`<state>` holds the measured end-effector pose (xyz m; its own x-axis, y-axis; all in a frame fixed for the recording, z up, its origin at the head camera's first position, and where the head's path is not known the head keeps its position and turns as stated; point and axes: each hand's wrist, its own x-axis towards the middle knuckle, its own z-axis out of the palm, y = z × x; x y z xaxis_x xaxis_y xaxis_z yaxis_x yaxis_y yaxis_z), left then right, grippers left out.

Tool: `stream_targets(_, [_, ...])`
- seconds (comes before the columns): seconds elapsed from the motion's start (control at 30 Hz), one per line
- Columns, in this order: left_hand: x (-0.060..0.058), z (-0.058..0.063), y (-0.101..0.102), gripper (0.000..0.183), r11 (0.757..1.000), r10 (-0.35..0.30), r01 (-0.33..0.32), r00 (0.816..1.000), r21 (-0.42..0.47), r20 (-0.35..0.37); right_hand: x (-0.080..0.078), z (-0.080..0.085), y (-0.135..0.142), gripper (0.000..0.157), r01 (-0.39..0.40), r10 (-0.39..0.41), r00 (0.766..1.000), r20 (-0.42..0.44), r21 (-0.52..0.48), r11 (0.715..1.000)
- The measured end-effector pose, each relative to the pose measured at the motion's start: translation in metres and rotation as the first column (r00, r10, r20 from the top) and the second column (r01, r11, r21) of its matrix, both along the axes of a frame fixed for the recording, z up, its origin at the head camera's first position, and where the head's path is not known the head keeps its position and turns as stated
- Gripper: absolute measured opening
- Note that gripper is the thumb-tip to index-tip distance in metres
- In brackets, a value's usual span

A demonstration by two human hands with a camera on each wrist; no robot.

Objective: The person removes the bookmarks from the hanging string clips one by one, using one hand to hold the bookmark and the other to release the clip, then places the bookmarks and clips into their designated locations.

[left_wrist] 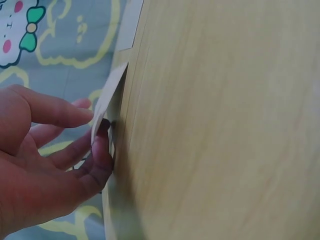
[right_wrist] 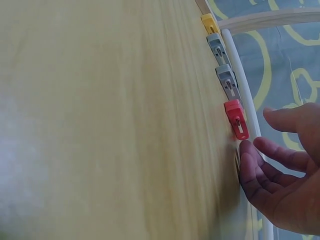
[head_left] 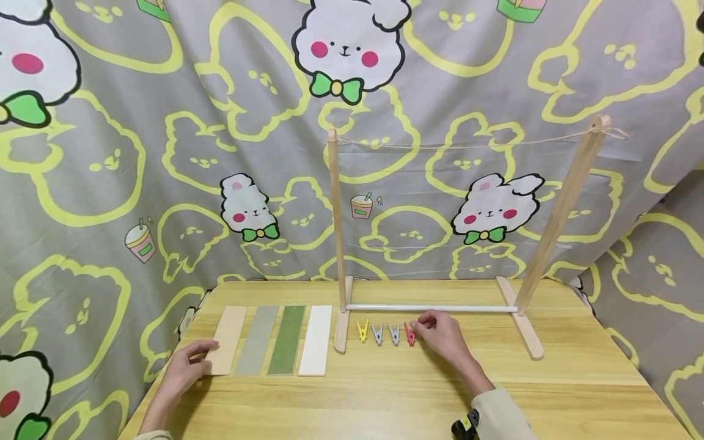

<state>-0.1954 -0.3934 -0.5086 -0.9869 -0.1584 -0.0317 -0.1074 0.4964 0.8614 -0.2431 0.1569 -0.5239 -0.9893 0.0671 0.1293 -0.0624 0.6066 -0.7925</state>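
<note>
My left hand (head_left: 187, 366) is at the near left end of a peach rectangular strip (head_left: 230, 339). In the left wrist view, that strip (left_wrist: 107, 95) lies between the fingers and thumb, its held end tilted up off the table. My right hand (head_left: 440, 333) is beside a red clothespin (head_left: 410, 335). The right wrist view has the fingertips just off the end of the red clothespin (right_wrist: 237, 120), thumb and index finger apart with nothing between them. Left of it stand two grey clothespins (head_left: 393, 335) and a yellow clothespin (head_left: 362, 330) in a row.
Grey (head_left: 256, 339), green (head_left: 286, 339) and white (head_left: 316, 339) strips lie side by side. A wooden stand has two posts (head_left: 561, 208), a string (head_left: 467, 146) across the top and a white rod (head_left: 429, 308) low down. A patterned curtain (head_left: 308, 244) hangs behind the table (head_left: 374, 403).
</note>
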Motion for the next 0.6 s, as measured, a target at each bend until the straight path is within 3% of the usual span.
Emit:
stream_targets(0.2, [-0.004, 0.002, -0.003, 0.038, 0.992, -0.02, 0.013, 0.998, -0.128, -0.058, -0.001, 0.0, 0.002, 0.013, 0.013, -0.013, 1.0, -0.011, -0.008, 1.0])
stream_targets(0.3, [-0.003, 0.0, -0.005, 0.034, 0.989, -0.036, 0.022, 0.995, -0.145, -0.094, -0.001, -0.002, 0.004, 0.014, 0.012, -0.012, 1.0, -0.027, -0.018, 1.0])
stream_targets(0.6, [0.003, 0.001, -0.004, 0.032, 0.986, -0.023, 0.013, 0.998, -0.165, -0.064, 0.012, 0.001, 0.005, 0.022, -0.005, 0.005, 1.0, 0.0, -0.143, 0.99])
